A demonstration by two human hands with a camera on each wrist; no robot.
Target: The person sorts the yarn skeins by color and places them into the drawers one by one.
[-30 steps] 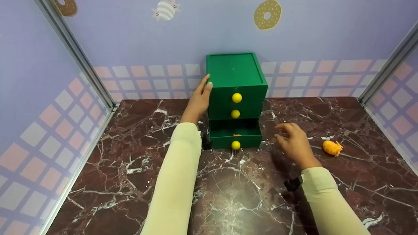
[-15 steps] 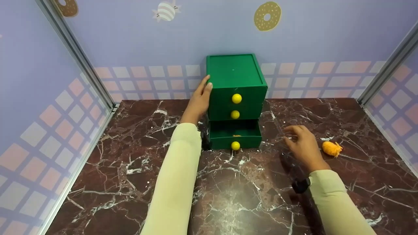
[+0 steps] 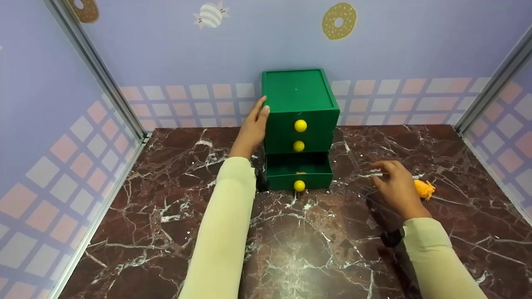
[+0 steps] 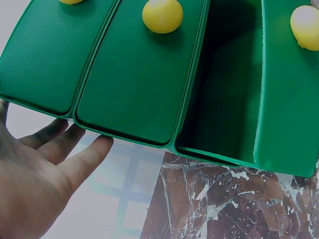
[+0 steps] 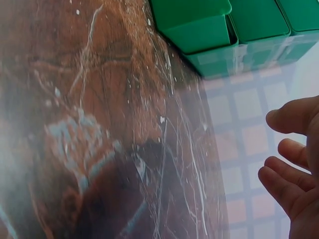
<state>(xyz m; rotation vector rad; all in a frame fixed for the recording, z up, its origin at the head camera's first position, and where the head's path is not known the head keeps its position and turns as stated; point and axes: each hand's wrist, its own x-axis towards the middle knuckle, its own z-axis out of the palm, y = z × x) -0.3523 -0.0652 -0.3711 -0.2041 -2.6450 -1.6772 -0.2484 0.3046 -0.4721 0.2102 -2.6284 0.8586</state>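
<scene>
A green cabinet of three drawers with yellow knobs stands against the back wall. Its bottom drawer is pulled out, and a small orange thing shows inside, mostly hidden by the drawer front. My left hand rests against the cabinet's left side; in the left wrist view its fingertips touch the side edge. To the right, my right hand hovers over the table with fingers loosely bent and nothing in them. Just beyond it lies a fuzzy orange toy, partly covered by the hand.
The table has a dark red marbled top with white veins. Purple walls with printed checks enclose it at the back and both sides, with metal frame posts at the corners.
My right hand has moved right, away from the drawer and toward the orange toy, which it now partly covers. My left hand and the cabinet have stayed put.
</scene>
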